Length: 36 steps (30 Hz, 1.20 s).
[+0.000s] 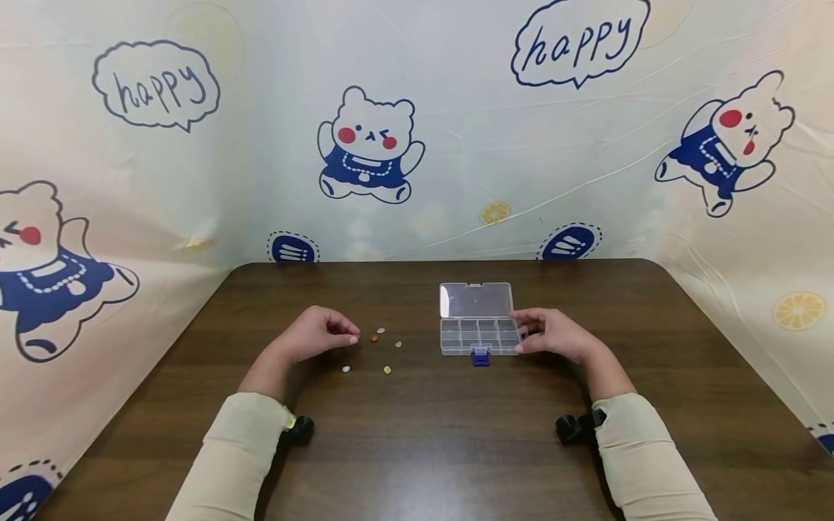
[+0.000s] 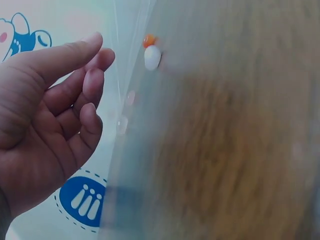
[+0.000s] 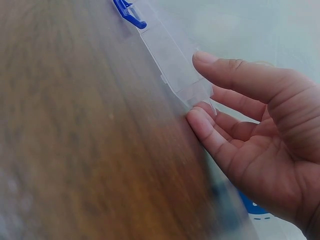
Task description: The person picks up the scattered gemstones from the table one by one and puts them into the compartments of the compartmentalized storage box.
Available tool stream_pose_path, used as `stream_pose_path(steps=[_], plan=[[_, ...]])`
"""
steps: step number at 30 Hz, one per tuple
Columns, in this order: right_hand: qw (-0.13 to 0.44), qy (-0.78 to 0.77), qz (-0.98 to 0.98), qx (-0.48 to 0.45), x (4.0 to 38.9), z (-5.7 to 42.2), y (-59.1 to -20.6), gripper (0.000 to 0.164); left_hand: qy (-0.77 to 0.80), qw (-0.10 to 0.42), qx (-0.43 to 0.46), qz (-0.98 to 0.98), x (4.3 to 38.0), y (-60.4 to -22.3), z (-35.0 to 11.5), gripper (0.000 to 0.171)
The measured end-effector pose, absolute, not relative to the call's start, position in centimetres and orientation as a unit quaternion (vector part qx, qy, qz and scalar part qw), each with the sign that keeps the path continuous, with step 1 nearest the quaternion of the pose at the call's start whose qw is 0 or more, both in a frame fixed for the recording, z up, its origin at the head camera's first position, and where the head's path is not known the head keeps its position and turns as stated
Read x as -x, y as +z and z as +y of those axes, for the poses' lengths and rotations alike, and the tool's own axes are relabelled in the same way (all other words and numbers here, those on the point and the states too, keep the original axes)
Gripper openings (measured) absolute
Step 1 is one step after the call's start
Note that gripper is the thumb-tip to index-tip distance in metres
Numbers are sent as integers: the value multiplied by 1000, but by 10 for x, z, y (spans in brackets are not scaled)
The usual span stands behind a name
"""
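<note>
On the brown table stands a clear plastic compartment box [image 1: 479, 336] with its lid raised at the back and a blue latch [image 1: 481, 357] hanging at the front. My right hand [image 1: 554, 333] holds the box's right end, thumb at the front corner and fingers behind. Left of the box lie small pebble-like pieces: a reddish-brown one [image 1: 374, 338], a yellow one [image 1: 387, 370] and several whitish or grey ones, such as a white piece [image 1: 346, 369]. Beside them hovers my left hand [image 1: 317, 335], thumb and index tips close together; whether something sits between them is unclear.
The brown wooden table [image 1: 417, 441] reaches to a printed cloth backdrop [image 1: 456, 145] with bears and the word happy. Dark wrist-worn cameras, like the one [image 1: 301, 430] on the left, stick out by both sleeves.
</note>
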State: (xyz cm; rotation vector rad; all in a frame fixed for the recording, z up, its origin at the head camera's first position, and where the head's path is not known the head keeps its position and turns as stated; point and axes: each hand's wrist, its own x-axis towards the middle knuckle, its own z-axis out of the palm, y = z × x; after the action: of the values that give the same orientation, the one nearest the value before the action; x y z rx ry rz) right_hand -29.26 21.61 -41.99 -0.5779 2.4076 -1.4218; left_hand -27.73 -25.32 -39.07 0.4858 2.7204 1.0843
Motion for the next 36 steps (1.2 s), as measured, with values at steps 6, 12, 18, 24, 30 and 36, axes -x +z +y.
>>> stream_pose_path(steps=[6,12,18,24,30,36], plan=[[143,-495,835,193,293,215,-419,69,370,78,-173,910,277,-388,-244,12],[141,-492,837,192,292,215,-418,69,381,49,-173,907,274,-385,-236,11],[141,-494,835,197,291,216,-418,70,400,25,-169,900,272,-382,-229,13],[144,-505,828,197,291,216,-419,70,426,-3,-166,890,270,-382,-222,16],[146,-512,824,192,293,215,-422,71,439,-2,-166,883,270,-379,-217,18],[145,-513,825,186,293,215,-423,70,441,-5,-178,880,269,-375,-209,13]])
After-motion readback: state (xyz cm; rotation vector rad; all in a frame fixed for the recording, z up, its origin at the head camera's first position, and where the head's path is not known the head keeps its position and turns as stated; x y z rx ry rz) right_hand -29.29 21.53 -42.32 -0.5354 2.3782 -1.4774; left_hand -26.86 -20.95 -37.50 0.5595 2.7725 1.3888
